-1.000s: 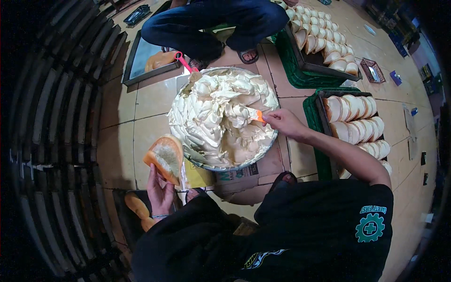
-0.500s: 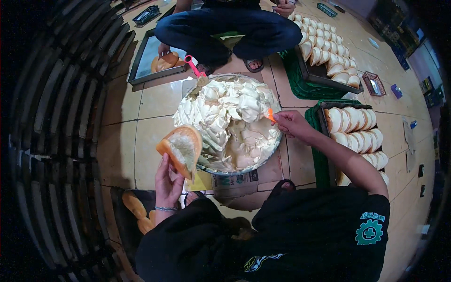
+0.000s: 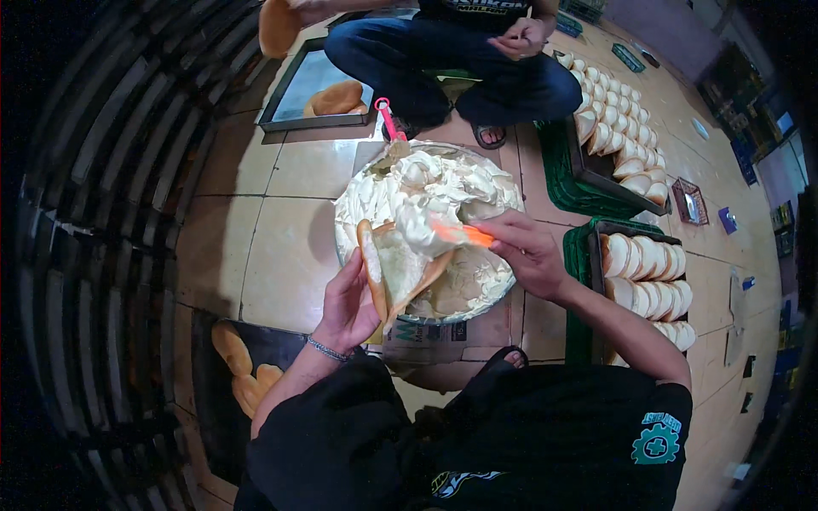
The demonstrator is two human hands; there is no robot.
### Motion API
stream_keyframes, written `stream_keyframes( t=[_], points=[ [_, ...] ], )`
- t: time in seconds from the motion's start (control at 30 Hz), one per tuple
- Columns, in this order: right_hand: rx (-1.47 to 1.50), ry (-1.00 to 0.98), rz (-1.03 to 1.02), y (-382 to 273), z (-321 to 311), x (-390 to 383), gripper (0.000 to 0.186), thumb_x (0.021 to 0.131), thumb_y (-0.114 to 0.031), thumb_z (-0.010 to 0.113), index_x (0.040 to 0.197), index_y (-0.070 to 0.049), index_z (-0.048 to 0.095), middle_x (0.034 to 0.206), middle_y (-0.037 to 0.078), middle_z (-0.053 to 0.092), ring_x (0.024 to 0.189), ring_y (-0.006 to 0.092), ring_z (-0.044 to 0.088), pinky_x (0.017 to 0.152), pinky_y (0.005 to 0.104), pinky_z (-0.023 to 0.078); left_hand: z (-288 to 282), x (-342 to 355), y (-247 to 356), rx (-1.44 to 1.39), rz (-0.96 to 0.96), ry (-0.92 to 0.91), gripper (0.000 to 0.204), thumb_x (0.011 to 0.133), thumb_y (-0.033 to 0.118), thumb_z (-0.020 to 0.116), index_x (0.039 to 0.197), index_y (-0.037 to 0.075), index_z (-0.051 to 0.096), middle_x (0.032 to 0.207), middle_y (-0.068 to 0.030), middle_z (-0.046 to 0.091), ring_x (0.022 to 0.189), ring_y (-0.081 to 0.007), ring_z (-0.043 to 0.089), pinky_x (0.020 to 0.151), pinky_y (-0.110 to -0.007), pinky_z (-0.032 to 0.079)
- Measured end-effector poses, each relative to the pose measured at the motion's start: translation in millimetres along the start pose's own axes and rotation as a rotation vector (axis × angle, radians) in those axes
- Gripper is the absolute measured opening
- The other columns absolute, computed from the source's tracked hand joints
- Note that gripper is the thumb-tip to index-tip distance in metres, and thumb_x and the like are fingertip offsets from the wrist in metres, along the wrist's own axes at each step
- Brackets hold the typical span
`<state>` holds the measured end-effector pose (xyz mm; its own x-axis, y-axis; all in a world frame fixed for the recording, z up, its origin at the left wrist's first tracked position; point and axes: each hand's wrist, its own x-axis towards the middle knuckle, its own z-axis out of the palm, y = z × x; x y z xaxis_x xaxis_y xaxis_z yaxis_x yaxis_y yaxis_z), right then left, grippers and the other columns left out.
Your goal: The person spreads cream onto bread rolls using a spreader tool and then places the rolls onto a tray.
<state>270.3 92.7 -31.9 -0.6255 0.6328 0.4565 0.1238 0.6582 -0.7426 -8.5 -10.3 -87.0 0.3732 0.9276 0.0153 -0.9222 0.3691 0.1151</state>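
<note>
My left hand (image 3: pixel 348 300) holds a split bread bun (image 3: pixel 399 266), spread wide so its white crumb faces up. In my right hand (image 3: pixel 530 254) is a spatula with an orange handle (image 3: pixel 464 234); its blade is hidden under a big lump of cream (image 3: pixel 423 223) at the bun's upper edge. Whether the cream touches the crumb I cannot tell. Below both hands stands a large round tub (image 3: pixel 443 318) heaped with pale cream, scooped hollow on its near right side. A pink-handled tool (image 3: pixel 390 119) rests in the cream at the far rim.
Across the tub sits another person (image 3: pixel 452 60), one hand raising a bun (image 3: pixel 279 28) over a tray (image 3: pixel 315 124). Trays of cream-coloured buns (image 3: pixel 643 255) rest on green crates (image 3: pixel 579 260) at right. A dark tray (image 3: pixel 285 341) with buns lies near left; slatted racks (image 3: pixel 102 255) line the left.
My right hand has lifted the spatula with cream from the tub to the bun. My left hand brought the bun rightward and opened it wider. The other person raised a bun off their tray.
</note>
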Motion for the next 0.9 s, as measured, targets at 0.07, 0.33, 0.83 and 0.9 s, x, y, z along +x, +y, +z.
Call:
stream_keyframes(
  t=[0.07, 0.33, 0.83, 0.9],
  points=[
    [-0.048, -0.022, 0.004, 7.1, 1.8, -4.5, 0.036, 0.089, -0.006, 0.067, 0.125, -0.009, 0.066, 0.089, 0.007, 0.061, 0.083, 0.0184, 0.056, 0.077, 0.0307, 0.047, 2.3, 2.1, -3.1, 0.015, 0.030, -0.011, 0.051, 0.104, 0.033, 0.044, 0.147, 0.006, 0.036, 0.143, -0.0159, 0.049, 0.132, -0.0305, 0.048, 0.113, -0.048, 0.037],
    [-0.348, -0.143, -0.173, 6.7, -28.2, 0.7, 0.042, 0.083, -0.001, 0.068, 0.124, -0.011, 0.068, 0.085, 0.008, 0.061, 0.077, 0.0229, 0.057, 0.070, 0.0333, 0.046, 9.8, -5.7, 1.8, 0.135, 0.113, 0.107, 0.053, 0.103, 0.030, 0.046, 0.147, 0.004, 0.035, 0.143, -0.0150, 0.049, 0.133, -0.0301, 0.047, 0.115, -0.048, 0.033],
    [-0.424, -0.276, 0.032, -52.2, -44.6, 56.3, 0.018, 0.090, -0.014, 0.066, 0.105, -0.007, 0.072, 0.083, 0.014, 0.066, 0.074, 0.0317, 0.064, 0.064, 0.0399, 0.048, 14.1, -14.0, 14.8, 0.557, 0.057, 0.232, 0.041, 0.093, 0.008, 0.065, 0.130, -0.001, 0.050, 0.123, -0.0118, 0.062, 0.113, -0.0206, 0.063, 0.100, -0.036, 0.051],
    [-0.556, -0.338, 0.008, -60.7, -43.4, 55.4, 0.018, 0.089, -0.015, 0.065, 0.104, -0.007, 0.072, 0.080, 0.013, 0.065, 0.075, 0.0304, 0.064, 0.062, 0.0416, 0.049, 16.3, -12.7, 16.9, 0.527, 0.065, 0.274, 0.041, 0.093, 0.009, 0.065, 0.129, -0.001, 0.050, 0.122, -0.0117, 0.063, 0.112, -0.0206, 0.063, 0.100, -0.036, 0.051]
  ],
)
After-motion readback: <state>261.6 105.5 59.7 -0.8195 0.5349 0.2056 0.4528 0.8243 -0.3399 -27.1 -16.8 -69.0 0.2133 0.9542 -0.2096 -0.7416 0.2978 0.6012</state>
